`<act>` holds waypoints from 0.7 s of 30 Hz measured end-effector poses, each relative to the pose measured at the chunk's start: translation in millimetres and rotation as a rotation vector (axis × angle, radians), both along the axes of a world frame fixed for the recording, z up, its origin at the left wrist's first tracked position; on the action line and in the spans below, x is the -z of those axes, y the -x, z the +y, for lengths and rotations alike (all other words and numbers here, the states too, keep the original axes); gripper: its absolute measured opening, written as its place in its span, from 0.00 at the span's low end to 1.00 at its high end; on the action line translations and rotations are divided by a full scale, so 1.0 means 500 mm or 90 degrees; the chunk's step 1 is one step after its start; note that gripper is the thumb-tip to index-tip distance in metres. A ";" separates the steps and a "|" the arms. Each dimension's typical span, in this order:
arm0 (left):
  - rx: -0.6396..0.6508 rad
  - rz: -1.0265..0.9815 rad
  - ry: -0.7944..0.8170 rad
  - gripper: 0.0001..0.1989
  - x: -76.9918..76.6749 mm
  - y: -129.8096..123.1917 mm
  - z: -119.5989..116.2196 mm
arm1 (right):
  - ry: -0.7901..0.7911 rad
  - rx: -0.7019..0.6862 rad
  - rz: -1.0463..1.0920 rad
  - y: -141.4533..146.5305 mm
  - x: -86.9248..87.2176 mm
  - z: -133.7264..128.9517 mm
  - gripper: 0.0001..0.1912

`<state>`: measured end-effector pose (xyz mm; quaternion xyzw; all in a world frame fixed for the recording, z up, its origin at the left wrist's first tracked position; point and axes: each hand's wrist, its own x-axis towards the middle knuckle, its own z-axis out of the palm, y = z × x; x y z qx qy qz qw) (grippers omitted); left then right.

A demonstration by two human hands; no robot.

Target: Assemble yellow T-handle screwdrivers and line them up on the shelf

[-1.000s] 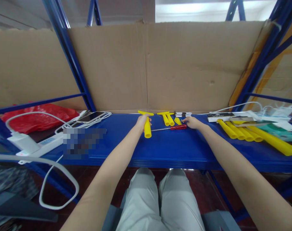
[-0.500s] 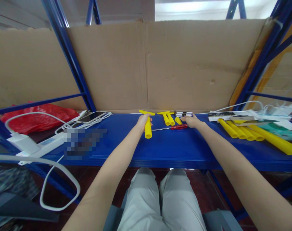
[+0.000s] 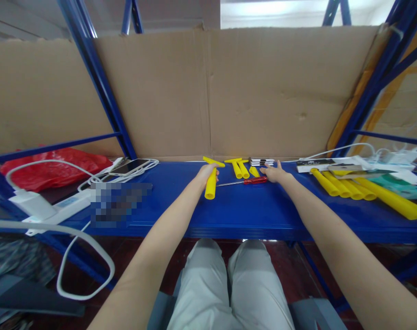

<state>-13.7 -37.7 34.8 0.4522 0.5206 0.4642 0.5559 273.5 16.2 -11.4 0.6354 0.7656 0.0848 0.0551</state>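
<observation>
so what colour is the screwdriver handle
The screwdriver handle is red; it shows best in the head view.

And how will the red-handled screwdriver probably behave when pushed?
The screwdriver is likely stiff, given its straight, thin shaft. Its thicker handle probably makes that end heavier. It might slide, since the shelf looks smooth.

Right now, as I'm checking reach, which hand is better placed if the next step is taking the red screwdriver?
Probably the right hand: spread, apparently empty and close to the screwdriver. The left hand grips a yellow T-shaped piece.
</observation>
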 end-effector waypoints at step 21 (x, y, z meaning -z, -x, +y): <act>0.076 0.184 -0.082 0.04 0.010 -0.003 -0.019 | -0.091 -0.010 0.012 0.017 0.000 -0.036 0.35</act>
